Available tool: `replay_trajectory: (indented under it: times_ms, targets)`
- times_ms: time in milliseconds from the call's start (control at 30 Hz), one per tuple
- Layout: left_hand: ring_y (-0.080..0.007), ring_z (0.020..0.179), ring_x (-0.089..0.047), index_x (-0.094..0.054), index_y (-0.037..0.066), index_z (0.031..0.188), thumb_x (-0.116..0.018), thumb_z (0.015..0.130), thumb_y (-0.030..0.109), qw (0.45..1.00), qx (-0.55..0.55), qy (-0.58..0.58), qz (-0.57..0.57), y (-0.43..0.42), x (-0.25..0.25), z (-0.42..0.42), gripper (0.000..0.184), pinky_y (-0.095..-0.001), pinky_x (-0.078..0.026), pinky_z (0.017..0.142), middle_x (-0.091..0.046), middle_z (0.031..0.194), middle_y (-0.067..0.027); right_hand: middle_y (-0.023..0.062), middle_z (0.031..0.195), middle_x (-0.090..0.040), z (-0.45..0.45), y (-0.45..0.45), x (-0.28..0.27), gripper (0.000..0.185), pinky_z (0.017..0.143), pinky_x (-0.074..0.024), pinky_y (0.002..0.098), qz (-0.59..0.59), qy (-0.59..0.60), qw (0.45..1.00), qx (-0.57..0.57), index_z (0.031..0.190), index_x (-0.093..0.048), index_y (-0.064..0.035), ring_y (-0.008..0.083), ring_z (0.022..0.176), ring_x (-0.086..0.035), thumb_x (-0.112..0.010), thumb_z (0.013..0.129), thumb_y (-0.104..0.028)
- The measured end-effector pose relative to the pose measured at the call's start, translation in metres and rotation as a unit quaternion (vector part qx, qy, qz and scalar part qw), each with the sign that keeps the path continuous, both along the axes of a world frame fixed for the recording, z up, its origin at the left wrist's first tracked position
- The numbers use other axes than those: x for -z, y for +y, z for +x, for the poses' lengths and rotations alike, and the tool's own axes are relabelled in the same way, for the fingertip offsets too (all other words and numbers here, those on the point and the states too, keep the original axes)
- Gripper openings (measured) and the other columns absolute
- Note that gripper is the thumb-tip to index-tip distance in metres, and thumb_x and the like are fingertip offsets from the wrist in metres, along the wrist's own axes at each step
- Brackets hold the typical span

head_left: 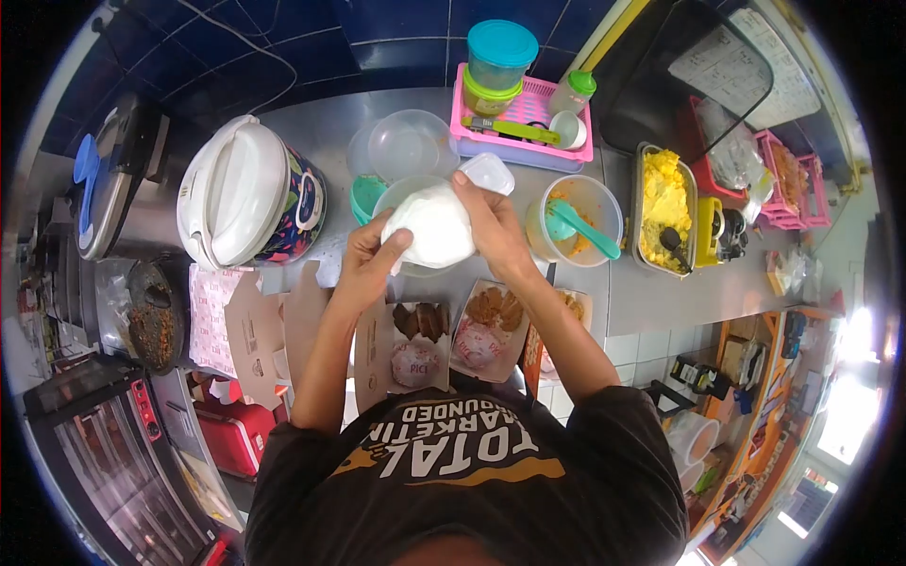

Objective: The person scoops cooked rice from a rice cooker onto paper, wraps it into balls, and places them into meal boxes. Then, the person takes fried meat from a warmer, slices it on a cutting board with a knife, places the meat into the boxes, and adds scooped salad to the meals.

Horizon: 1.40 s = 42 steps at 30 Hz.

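Note:
Between my two hands is a round white bundle, held over a clear round container on the steel counter. My left hand grips its left side, with the thumb on top. The fingers of my right hand close on its upper right edge. Below are open cardboard boxes: one holds dark pieces and a printed paper-wrapped ball, another holds brown fried pieces and a similar ball. What the white bundle contains is hidden.
A large white-lidded container stands at left. To the right are a tub with a teal spoon and a metal tray of yellow food. A pink basket holding containers sits at the back.

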State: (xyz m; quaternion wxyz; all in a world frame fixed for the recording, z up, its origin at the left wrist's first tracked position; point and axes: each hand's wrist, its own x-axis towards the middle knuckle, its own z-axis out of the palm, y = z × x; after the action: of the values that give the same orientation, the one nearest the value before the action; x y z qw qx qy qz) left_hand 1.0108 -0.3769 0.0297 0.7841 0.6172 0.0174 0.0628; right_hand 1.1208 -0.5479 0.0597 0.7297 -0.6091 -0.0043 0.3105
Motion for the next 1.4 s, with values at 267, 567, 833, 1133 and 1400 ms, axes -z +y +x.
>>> replay_trajectory:
  times_ms: [267, 567, 833, 1133, 1400]
  targets:
    - [-0.0132, 0.109, -0.061, -0.056, 0.001, 0.136, -0.069, 0.095, 0.012, 0.996, -0.060, -0.024, -0.062, 0.003, -0.028, 0.004, 0.045, -0.0286, -0.049, 0.093, -0.064, 0.124, -0.0074, 0.0053, 0.075, -0.064, 0.006, 0.003, -0.016, 0.028, 0.045, -0.0486, 0.0246, 0.004, -0.229, 0.971, 0.066, 0.094, -0.057, 0.0001, 0.0079, 0.058, -0.060, -0.075, 0.093, -0.022]
    - [-0.0189, 0.125, -0.053, -0.053, 0.002, 0.140, -0.075, 0.087, 0.002, 0.996, -0.064, -0.023, 0.058, 0.006, -0.031, 0.017, 0.057, -0.0339, -0.043, 0.107, -0.056, 0.134, -0.0103, 0.0158, 0.115, -0.066, 0.015, -0.020, -0.051, 0.040, 0.071, -0.0615, 0.0346, -0.080, -0.471, 0.861, -0.174, 0.122, -0.065, -0.0034, 0.0274, 0.086, -0.072, -0.077, 0.086, -0.015]
    - [-0.0199, 0.122, -0.054, -0.055, 0.002, 0.139, -0.074, 0.087, 0.003, 0.990, -0.088, -0.033, 0.102, 0.010, -0.022, 0.019, 0.055, -0.0334, -0.040, 0.106, -0.058, 0.127, -0.0109, 0.0137, 0.111, -0.066, 0.014, -0.013, -0.030, 0.019, 0.070, -0.0597, 0.0364, -0.141, -0.545, 0.811, -0.161, 0.105, -0.071, -0.0036, 0.0300, 0.084, -0.072, -0.072, 0.088, -0.013]
    - [-0.0337, 0.095, -0.065, -0.067, 0.001, 0.118, -0.072, 0.081, 0.008, 0.852, -0.198, -0.075, 0.479, 0.003, -0.037, 0.022, 0.038, -0.0390, -0.051, 0.088, -0.064, 0.110, -0.0154, 0.0073, 0.099, -0.066, 0.010, 0.017, -0.046, 0.017, 0.072, -0.0561, 0.0377, -0.185, -0.749, 0.636, -0.039, 0.095, -0.062, -0.0059, 0.0273, 0.086, -0.066, -0.071, 0.081, -0.009]
    - [-0.0345, 0.076, -0.071, -0.067, 0.000, 0.107, -0.061, 0.088, 0.005, 0.884, -0.186, -0.116, 0.414, 0.009, -0.057, 0.033, 0.021, -0.0399, -0.055, 0.070, -0.070, 0.089, -0.0181, 0.0117, 0.082, -0.065, 0.022, 0.004, -0.055, 0.017, 0.058, -0.0518, 0.0412, -0.258, -0.671, 0.689, 0.092, 0.104, -0.056, -0.0064, 0.0301, 0.067, -0.064, -0.066, 0.092, -0.013]
